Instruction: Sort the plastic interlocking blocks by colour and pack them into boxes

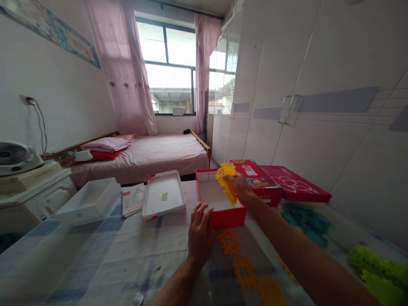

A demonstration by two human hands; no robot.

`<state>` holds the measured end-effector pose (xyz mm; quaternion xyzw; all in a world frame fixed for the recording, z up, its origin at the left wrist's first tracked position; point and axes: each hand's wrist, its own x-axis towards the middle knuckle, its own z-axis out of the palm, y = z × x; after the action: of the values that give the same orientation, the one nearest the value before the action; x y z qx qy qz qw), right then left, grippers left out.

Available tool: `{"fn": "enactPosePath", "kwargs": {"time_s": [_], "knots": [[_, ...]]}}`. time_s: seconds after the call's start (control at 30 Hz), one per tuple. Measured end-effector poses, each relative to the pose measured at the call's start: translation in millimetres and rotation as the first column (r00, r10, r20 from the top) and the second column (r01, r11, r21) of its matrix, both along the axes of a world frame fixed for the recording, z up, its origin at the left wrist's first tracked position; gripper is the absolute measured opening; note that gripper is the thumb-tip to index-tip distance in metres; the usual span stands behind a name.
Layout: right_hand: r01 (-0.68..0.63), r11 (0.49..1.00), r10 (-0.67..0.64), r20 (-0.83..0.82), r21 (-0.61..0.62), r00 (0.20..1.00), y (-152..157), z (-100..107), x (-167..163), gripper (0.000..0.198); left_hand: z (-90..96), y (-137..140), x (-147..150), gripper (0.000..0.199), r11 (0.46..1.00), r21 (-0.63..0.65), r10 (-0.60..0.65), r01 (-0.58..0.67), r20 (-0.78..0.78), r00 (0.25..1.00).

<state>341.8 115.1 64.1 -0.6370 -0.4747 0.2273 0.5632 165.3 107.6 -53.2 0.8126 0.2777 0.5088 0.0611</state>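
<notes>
My right hand [238,183] is closed on several yellow toothed plastic building pieces [225,171], held above the open red box [228,218]. The box's white inside shows to the left of the pieces. At the box's near left corner, my left hand [201,231] has its fingers bent over the edge, gripping it. A square yellow piece with a window-like grid [244,272] lies on the cloth in front of the box, with other yellow pieces before and behind it. My right forearm partly covers another one.
Left of the box are a white-lined lid [164,197], paper leaflets [132,199] and a white box [91,199]. A closed red box [266,193] and a flat red box [299,185] stand at right. Teal pieces [307,223] and lime-green pieces [376,270] lie nearer.
</notes>
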Motion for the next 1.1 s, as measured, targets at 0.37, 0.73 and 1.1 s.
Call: {"fn": "enactPosePath", "kwargs": {"time_s": [0.37, 0.73, 1.1], "knots": [[0.019, 0.998, -0.001, 0.297, -0.058, 0.955, -21.3, -2.3, -7.2, 0.028, -1.3, 3.5, -2.1, 0.037, 0.999, 0.012, -0.038, 0.038, -0.003, 0.999], [0.168, 0.876, 0.219, 0.683, -0.453, 0.696, -211.0, -77.7, 63.2, 0.034, 0.2, 3.2, -2.3, 0.037, 1.000, 0.012, -0.025, 0.025, -0.009, 1.000], [-0.072, 0.810, 0.279, 0.273, -0.582, 0.921, -251.4, -46.5, 19.0, 0.026, 2.5, 3.4, -3.9, 0.037, 0.999, 0.037, -0.025, 0.025, -0.022, 0.999]]}}
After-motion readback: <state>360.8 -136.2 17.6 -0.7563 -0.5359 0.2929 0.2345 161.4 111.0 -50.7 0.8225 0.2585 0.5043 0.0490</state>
